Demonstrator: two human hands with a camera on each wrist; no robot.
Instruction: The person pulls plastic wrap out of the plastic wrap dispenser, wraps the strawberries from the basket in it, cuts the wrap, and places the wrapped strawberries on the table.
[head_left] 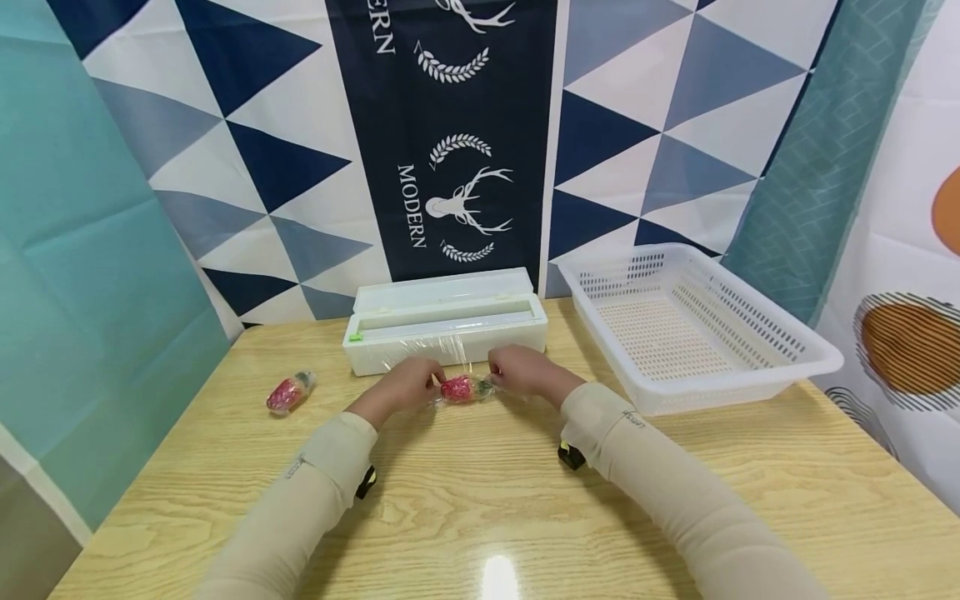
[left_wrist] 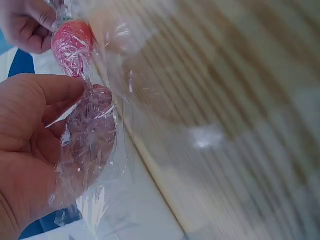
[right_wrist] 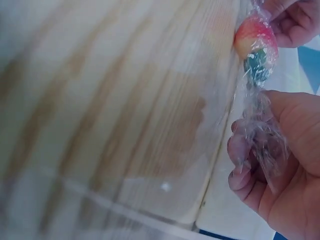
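Observation:
Both hands hold a strawberry-like red fruit with a green top [head_left: 459, 389], wrapped in clear plastic film, low over the table in front of the white box. My left hand [head_left: 408, 383] pinches the gathered film at the red end. At the green end, my right hand [head_left: 519, 371] pinches the film between thumb and fingers. Loose crumpled film [left_wrist: 95, 135] spreads across the left palm, and another bunch of film [right_wrist: 262, 140] lies in the right fingers. The lidded white box [head_left: 442, 343] stands just behind with its lid up; shiny film hangs over its front.
A second wrapped red fruit [head_left: 289, 393] lies on the wooden table [head_left: 465, 508] at the left. To the right stands a white perforated plastic basket [head_left: 652, 392]. Patterned cloth [head_left: 300, 150] hangs behind the table.

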